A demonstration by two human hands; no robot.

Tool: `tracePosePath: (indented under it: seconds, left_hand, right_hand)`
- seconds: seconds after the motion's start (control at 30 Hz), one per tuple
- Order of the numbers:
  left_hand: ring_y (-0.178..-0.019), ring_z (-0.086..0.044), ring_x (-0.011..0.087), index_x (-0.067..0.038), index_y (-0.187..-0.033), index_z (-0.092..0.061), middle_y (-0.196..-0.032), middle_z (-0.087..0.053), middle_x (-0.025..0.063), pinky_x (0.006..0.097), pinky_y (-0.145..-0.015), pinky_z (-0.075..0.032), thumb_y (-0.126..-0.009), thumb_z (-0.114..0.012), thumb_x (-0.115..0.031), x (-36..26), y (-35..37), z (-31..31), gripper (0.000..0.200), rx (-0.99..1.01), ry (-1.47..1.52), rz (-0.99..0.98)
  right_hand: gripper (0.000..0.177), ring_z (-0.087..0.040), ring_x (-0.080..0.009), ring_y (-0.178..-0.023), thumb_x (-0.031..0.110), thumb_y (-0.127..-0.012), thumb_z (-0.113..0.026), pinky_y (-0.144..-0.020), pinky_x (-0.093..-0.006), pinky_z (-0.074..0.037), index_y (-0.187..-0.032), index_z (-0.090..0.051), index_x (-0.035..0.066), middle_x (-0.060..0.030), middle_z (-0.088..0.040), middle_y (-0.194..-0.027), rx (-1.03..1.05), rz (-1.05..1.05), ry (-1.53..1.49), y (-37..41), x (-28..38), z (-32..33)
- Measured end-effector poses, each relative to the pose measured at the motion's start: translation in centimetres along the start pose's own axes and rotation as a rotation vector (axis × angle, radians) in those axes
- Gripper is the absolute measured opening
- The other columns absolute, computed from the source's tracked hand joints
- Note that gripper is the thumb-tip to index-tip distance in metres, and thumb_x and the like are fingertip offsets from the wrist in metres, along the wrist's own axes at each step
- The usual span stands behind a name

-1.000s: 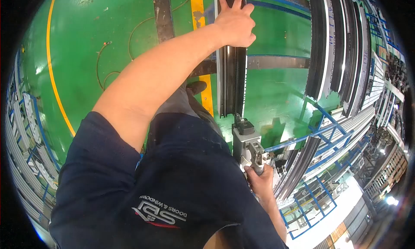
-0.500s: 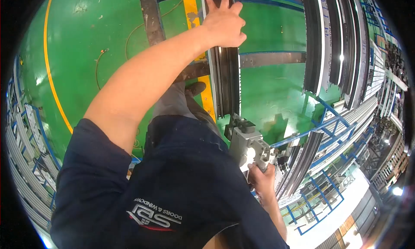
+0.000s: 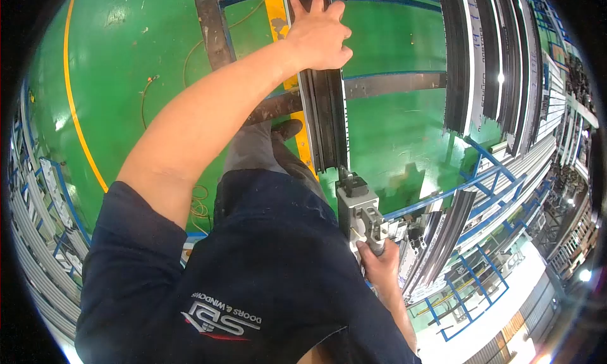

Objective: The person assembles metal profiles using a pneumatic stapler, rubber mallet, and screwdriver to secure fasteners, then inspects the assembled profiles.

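Note:
My left hand (image 3: pixel 319 38) lies on top of a long dark window profile (image 3: pixel 327 120), its fingers spread and pointing away from me. This profile rests across a dark metal frame (image 3: pixel 392 84), and printed lettering runs along its right edge. At the near end of the profile is a grey power tool (image 3: pixel 359 206) with a black block on top. My right hand (image 3: pixel 381 263) is wrapped round the tool's handle, close to my right side. The tool's front end meets the profile's end in this view.
More dark profiles (image 3: pixel 463 60) lie parallel at the right. Blue racks (image 3: pixel 499 168) with stacked profiles stand beyond them. A thin hose (image 3: pixel 147 98) lies on the green floor (image 3: pixel 126 41) at the left. Further racks (image 3: pixel 38 250) line the far left.
My left hand and the profile sit slightly further left in view. The tool appears more upright and a little lower, with my right hand still round its handle.

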State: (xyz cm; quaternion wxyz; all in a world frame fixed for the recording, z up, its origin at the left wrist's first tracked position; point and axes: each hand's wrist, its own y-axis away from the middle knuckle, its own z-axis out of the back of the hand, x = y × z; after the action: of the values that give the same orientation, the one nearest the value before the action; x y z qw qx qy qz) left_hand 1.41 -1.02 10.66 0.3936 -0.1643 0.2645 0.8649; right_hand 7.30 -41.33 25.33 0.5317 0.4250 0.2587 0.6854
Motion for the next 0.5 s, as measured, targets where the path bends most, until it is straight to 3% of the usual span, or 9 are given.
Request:
tracePosePath:
  seconds: [0.1, 0.17, 0.23, 0.3, 0.37, 0.43, 0.5]
  left_hand:
    - [-0.149, -0.016, 0.0567, -0.009, -0.117, -0.078, -0.140, -0.043, 0.0269, 0.0807, -0.116, -0.004, -0.087, -0.063, -0.036, 0.3, -0.1, -0.5, 0.043, -0.032, -0.006, -0.012]
    - [-0.149, -0.016, 0.0566, -0.009, -0.116, -0.078, -0.139, -0.044, 0.0268, 0.0807, -0.116, -0.004, -0.087, -0.063, -0.036, 0.1, 0.1, -0.2, 0.043, -0.043, -0.022, -0.006]
    - [-0.150, -0.016, 0.0564, -0.009, -0.117, -0.078, -0.141, -0.043, 0.0268, 0.0808, -0.116, -0.004, -0.087, -0.063, -0.036, 0.2, 0.0, -0.1, 0.043, -0.025, -0.019, -0.001]
    - [-0.150, -0.016, 0.0562, -0.008, -0.117, -0.078, -0.142, -0.043, 0.0269, 0.0808, -0.116, -0.004, -0.087, -0.063, -0.036, 0.0, 0.1, -0.1, 0.043, -0.004, -0.013, -0.001]
    - [-0.150, -0.015, 0.0560, -0.009, -0.117, -0.077, -0.144, -0.042, 0.0269, 0.0810, -0.116, -0.004, -0.087, -0.063, -0.036, -0.3, 0.1, 0.1, 0.044, -0.011, -0.047, 0.006]
    - [-0.150, -0.015, 0.0559, -0.009, -0.117, -0.077, -0.145, -0.042, 0.0269, 0.0810, -0.116, -0.005, -0.087, -0.063, -0.037, -0.1, -0.1, -0.1, 0.044, -0.014, -0.051, 0.006]
    - [-0.150, -0.015, 0.0558, -0.009, -0.118, -0.077, -0.145, -0.041, 0.0269, 0.0811, -0.116, -0.005, -0.087, -0.063, -0.037, 0.0, 0.0, -0.2, 0.044, -0.019, -0.060, 0.009]
  right_hand:
    - [0.025, -0.068, -0.0147, -0.069, 0.016, -0.086, -0.076, -0.064, -0.0326, -0.051, -0.097, -0.071, -0.006, -0.0173, -0.074, -0.078, 0.002, 0.006, 0.042, 0.1, 0.2, 0.2]
    - [0.025, -0.067, -0.0138, -0.067, 0.015, -0.086, -0.077, -0.062, -0.0323, -0.051, -0.096, -0.070, -0.007, -0.0164, -0.073, -0.076, -0.029, 0.201, 0.200, 0.5, 2.7, 0.0]
    - [0.025, -0.067, -0.0174, -0.065, 0.014, -0.085, -0.077, -0.061, -0.0348, -0.051, -0.098, -0.070, -0.005, -0.0155, -0.073, -0.074, -0.018, 0.122, 0.129, 0.1, 2.8, 0.5]
    - [0.018, -0.050, -0.0109, -0.054, 0.013, -0.090, -0.075, -0.053, -0.0306, -0.041, -0.088, -0.068, -0.003, -0.0030, -0.061, -0.064, 0.089, -0.187, -0.227, -0.3, 3.0, 1.4]
    - [0.018, -0.051, -0.0123, -0.054, 0.012, -0.090, -0.075, -0.053, -0.0309, -0.042, -0.090, -0.068, -0.004, -0.0036, -0.063, -0.065, 0.075, -0.149, -0.195, -0.4, 2.4, 1.3]
    - [0.016, -0.053, -0.0114, -0.054, 0.011, -0.090, -0.075, -0.053, -0.0305, -0.043, -0.089, -0.068, -0.003, -0.0030, -0.065, -0.065, 0.009, 0.338, 0.258, 0.1, 2.1, 0.6]
    - [0.017, -0.055, -0.0114, -0.056, 0.012, -0.089, -0.077, -0.054, -0.0316, -0.045, -0.088, -0.069, -0.003, -0.0053, -0.066, -0.065, -0.042, 0.270, 0.106, -0.2, 0.1, 0.1]
